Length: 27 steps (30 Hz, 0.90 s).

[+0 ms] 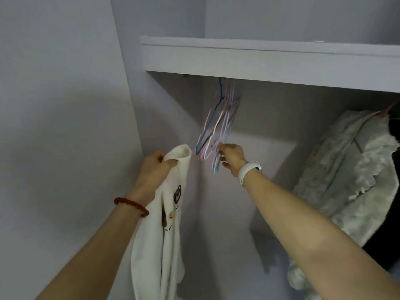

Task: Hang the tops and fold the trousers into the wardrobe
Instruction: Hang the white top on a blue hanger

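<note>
**One hand holding a top, the other at the hangers**

From the head view, both arms are reaching up into the wardrobe [65, 105]. The left hand [154, 167] is gripping a white top [160, 234] by its upper edge, with the fingers curled round a bunch of the cloth. The top is hanging down from this hand along the left forearm, and a dark printed figure is showing on its front. A red bead bracelet [132, 205] is sitting on the left wrist.

The right hand [231, 158] is just beside the left one, a little to its right, and is closing its fingers on the lower part of a bundle of thin coloured hangers [218, 126]. The hangers are blurred; they are hanging under the shelf [270, 59], apart from the top. A white band [249, 169] is sitting on the right wrist.

Further right, a pale fluffy garment [350, 165] is hanging under the same shelf, well apart from both hands.
</note>
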Each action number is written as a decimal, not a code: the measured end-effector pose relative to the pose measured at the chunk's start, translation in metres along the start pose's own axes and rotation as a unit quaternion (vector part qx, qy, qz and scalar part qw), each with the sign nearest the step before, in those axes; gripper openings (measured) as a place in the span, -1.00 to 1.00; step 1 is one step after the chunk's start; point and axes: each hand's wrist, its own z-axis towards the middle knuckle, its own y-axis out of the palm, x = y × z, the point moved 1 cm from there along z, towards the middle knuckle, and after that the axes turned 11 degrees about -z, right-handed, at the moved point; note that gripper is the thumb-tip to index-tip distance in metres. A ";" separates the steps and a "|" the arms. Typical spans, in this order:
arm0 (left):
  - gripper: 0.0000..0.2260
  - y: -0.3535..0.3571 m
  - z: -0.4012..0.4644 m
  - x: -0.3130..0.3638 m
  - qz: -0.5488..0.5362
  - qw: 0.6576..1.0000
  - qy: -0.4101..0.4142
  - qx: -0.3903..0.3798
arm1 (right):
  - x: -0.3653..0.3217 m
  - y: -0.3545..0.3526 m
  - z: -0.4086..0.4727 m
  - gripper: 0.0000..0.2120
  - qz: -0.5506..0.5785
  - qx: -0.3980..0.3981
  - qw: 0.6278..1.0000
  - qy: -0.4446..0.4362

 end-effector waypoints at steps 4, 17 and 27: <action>-0.92 -0.007 0.000 -0.014 -0.050 0.997 -0.062 0.021 | 0.004 0.003 0.018 -0.71 -0.015 0.023 1.000 -0.013; -0.86 0.027 -0.040 0.000 -0.191 0.971 -0.144 -0.020 | 0.013 -0.084 -0.020 -0.76 0.146 0.000 0.989 -0.032; -0.96 0.053 -0.076 -0.014 -0.170 0.968 -0.164 -0.085 | 0.095 -0.129 -0.090 -0.68 0.225 -0.039 0.974 -0.018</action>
